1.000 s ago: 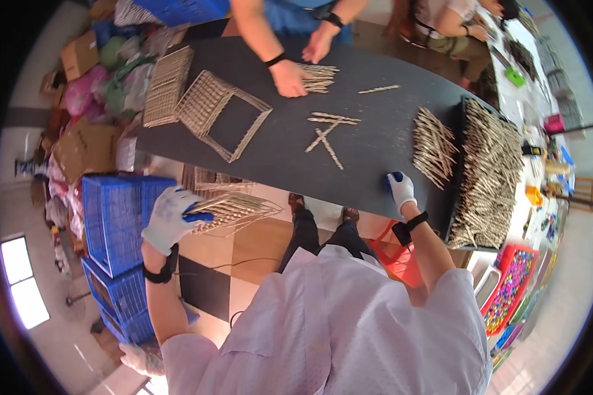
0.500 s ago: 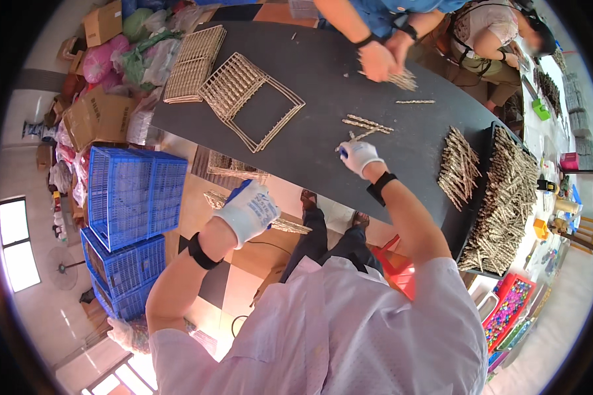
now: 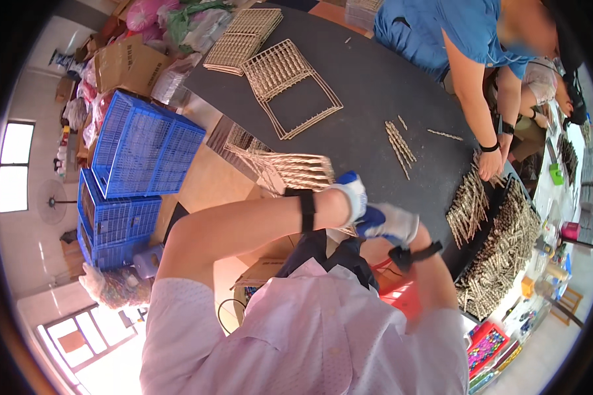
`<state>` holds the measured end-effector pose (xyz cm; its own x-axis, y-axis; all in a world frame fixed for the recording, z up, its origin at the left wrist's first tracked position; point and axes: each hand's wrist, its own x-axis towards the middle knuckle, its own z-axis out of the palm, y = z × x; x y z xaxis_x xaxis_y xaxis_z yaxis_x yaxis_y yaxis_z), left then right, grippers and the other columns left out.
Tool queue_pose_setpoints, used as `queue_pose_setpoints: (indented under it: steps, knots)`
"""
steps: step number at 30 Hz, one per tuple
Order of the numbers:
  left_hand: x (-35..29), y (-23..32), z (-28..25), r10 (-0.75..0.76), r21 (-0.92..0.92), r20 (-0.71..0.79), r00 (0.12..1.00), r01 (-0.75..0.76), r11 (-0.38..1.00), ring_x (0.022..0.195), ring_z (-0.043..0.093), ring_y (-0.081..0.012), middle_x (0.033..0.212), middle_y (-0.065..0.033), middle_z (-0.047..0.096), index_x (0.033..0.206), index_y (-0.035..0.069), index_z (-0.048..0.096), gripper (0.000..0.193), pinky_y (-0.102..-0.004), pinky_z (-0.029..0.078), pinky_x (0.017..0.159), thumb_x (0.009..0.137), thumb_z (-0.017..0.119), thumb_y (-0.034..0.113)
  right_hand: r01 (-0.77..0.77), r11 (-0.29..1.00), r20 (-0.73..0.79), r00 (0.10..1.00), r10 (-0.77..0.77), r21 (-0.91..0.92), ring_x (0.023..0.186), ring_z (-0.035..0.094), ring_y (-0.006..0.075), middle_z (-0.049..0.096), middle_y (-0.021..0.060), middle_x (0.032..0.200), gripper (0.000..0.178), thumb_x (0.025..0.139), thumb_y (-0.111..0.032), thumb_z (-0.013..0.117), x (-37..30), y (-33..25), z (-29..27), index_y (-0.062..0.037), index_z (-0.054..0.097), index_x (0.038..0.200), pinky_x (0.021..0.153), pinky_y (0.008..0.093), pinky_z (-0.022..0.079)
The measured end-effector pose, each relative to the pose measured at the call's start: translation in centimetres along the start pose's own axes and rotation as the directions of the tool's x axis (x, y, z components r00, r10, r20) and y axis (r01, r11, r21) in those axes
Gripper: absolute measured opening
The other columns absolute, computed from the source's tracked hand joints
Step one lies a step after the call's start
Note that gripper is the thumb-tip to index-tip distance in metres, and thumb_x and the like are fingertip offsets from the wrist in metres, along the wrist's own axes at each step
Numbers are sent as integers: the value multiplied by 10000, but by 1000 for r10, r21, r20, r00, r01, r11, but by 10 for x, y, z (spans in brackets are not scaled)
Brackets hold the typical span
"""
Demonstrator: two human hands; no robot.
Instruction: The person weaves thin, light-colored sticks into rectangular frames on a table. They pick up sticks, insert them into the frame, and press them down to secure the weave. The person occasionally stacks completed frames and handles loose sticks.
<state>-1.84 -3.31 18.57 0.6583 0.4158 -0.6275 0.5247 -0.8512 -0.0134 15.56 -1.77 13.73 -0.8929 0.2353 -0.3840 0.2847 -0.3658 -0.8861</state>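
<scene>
My left hand (image 3: 351, 197), in a white glove with blue fingertips, is closed at the end of a beige frame (image 3: 296, 172) of twisted slats, held beyond the table's near edge. My right hand (image 3: 392, 224), gloved alike, meets it from the right. Its fingers are curled and slightly blurred, and what they hold, if anything, is hidden. Part of the frame is behind my left forearm. Several loose twisted sticks (image 3: 398, 148) lie on the dark table (image 3: 356, 85) beyond my hands. A partly slatted frame (image 3: 290, 85) lies farther left.
A stack of slatted frames (image 3: 244, 39) sits at the table's far left. Blue crates (image 3: 145, 148) stand left of me. To the right are a stick pile (image 3: 466, 207) and a full black tray (image 3: 501, 253). A co-worker's hands (image 3: 494, 161) reach the pile.
My hands have come together, the right drawing back from the table and the left moving right with the frame. The co-worker's hands have moved to the stick pile. My view has shifted.
</scene>
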Motion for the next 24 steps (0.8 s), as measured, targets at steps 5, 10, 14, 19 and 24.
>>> queue_pose_setpoints:
  steps: [5,10,14,19,24]
  knots:
    - [69,23,-23,-2,41,66,998,-1,999,790,653,-173,839,22,698,869,204,745,170,-345,445,631,788,630,299,-106,908,-572,804,-162,-406,952,648,347,669,233,992,351,786,-216,692,-2,113,21,20,635,1039,773,394,492]
    - [104,46,-31,86,412,-365,927,79,908,1134,524,-276,1155,-63,618,1041,135,695,277,-506,334,1025,859,546,282,104,991,-807,576,-132,-88,1000,639,318,666,199,1061,340,801,-169,643,-24,163,12,16,627,1085,823,408,500]
    - [133,51,-24,27,50,-702,712,11,999,1101,530,-272,1172,-74,583,1053,122,608,255,-479,338,1051,821,514,175,-185,566,-524,671,-524,-803,931,624,236,665,91,1052,315,821,-74,603,-53,209,-7,35,603,1117,850,346,488]
    - [114,29,106,-952,-951,-244,185,145,272,1053,538,-348,1141,-182,573,1212,20,524,564,-435,414,959,789,706,348,179,848,-680,687,256,499,887,581,123,643,37,990,238,896,-48,541,-60,197,1,49,594,1107,788,254,473]
    - [142,22,175,-864,-948,216,455,-115,-298,934,584,-223,1018,-131,614,1168,-6,552,423,-326,462,848,897,620,312,290,869,-667,743,60,401,907,570,120,638,28,1002,275,895,-65,555,-61,202,-1,41,578,1148,803,243,465]
